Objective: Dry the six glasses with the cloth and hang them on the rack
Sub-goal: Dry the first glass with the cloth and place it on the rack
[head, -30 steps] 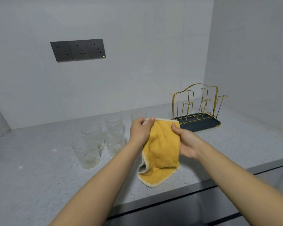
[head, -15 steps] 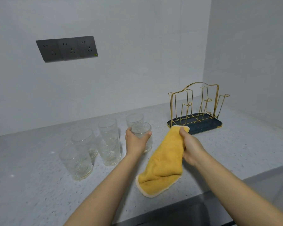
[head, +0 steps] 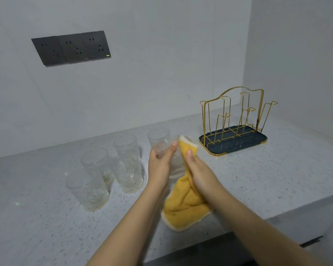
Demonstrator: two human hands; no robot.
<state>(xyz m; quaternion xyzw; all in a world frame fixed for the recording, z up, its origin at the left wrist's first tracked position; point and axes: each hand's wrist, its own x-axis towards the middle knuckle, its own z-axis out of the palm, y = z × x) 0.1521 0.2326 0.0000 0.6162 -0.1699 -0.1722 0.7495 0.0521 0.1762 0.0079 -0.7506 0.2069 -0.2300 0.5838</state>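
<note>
Since the frame half a second earlier, the right hand has carried the yellow terry cloth with a white border in against the clear ribbed drinking glass, closing the gap between the two hands.

Left hand: forearm reaches in from lower centre, palm turned inward, fingers curled round the left side of the glass, which it holds raised above the speckled grey stone countertop. Thumb tip lies near the rim.

Right hand: forearm enters from lower right, fingers closed on the cloth, pinching its upper corner at the glass mouth. The rest of the cloth hangs below both hands; whether its lower edge touches the countertop cannot be told.

Five more clear glasses stand upright in a cluster to the left of the hands.

The gold wire rack on a dark blue tray sits on the countertop to the right, apart from the hands, with nothing on its pegs.

A dark grey triple wall socket is on the back wall.
</note>
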